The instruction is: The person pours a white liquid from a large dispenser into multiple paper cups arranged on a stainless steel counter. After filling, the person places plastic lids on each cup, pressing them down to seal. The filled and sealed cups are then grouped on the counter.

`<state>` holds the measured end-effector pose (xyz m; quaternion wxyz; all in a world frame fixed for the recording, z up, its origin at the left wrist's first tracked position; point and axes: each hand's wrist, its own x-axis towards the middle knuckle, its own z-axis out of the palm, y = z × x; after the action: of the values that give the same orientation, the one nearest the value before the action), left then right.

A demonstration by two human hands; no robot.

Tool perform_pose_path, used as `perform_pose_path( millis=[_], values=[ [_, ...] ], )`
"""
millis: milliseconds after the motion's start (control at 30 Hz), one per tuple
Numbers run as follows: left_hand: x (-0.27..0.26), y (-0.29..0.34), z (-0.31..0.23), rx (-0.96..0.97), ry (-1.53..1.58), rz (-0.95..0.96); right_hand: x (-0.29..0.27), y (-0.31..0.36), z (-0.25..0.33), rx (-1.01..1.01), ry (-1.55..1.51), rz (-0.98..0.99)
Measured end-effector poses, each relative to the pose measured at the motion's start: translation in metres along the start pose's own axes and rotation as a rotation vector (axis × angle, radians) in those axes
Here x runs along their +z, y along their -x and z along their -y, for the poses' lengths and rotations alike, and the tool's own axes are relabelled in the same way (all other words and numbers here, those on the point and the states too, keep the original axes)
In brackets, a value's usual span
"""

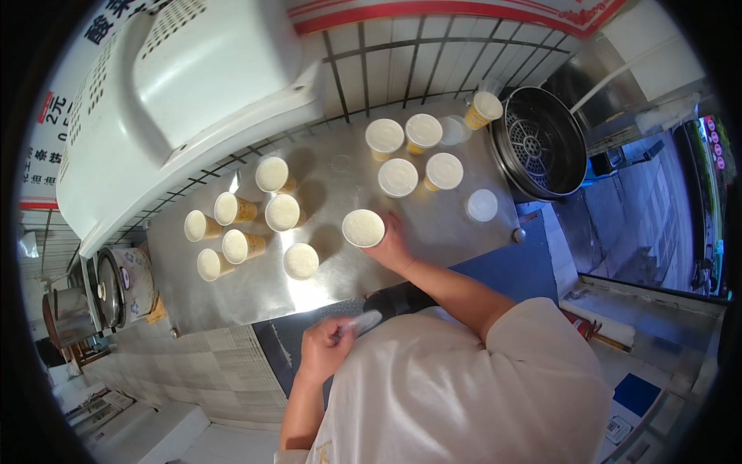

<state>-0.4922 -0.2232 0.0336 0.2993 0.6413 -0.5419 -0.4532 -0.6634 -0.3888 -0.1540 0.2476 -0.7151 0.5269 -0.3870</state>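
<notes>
My right hand [392, 249] is closed around the side of a paper cup [363, 228] filled to near the brim with something pale and foamy or grainy. This cup stands at the middle of the steel table [340, 189], near its front edge. In front of my body, my left hand [325, 346] pinches a thin translucent plastic lid [363, 322], tilted and seen nearly edge-on. To the left stand several uncovered cups [284, 212] with the same pale filling. Beyond my right hand, several cups [398, 179] wear white lids.
A loose lid [482, 205] lies at the table's right side, with more lids [454, 130] near the back. One cup [484, 110] stands beside a round metal steamer [541, 143]. A white perforated housing [201, 93] overhangs the back left. A patterned pot [127, 284] sits beyond the left end.
</notes>
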Motion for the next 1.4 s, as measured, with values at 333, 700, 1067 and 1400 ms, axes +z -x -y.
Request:
perform_pose_path(
  millis=[333, 700, 1067, 1400],
  values=[
    [0.078, -0.117, -0.007, 0.428, -0.418, -0.481, -0.101, 0.015, -0.017, -0.146, 0.039, 0.056],
    [0.127, -0.123, -0.018, 0.818, -0.687, -0.222, -0.108, 0.029, -0.041, -0.031, -0.091, 0.213],
    [0.133, -0.141, -0.02, 0.665, -0.732, -0.025, -0.12, 0.017, -0.027, -0.062, -0.122, 0.211],
    [0.149, -0.143, -0.01, 0.545, -0.704, -0.131, -0.118, 0.018, -0.023, -0.095, -0.119, 0.089]
  ],
)
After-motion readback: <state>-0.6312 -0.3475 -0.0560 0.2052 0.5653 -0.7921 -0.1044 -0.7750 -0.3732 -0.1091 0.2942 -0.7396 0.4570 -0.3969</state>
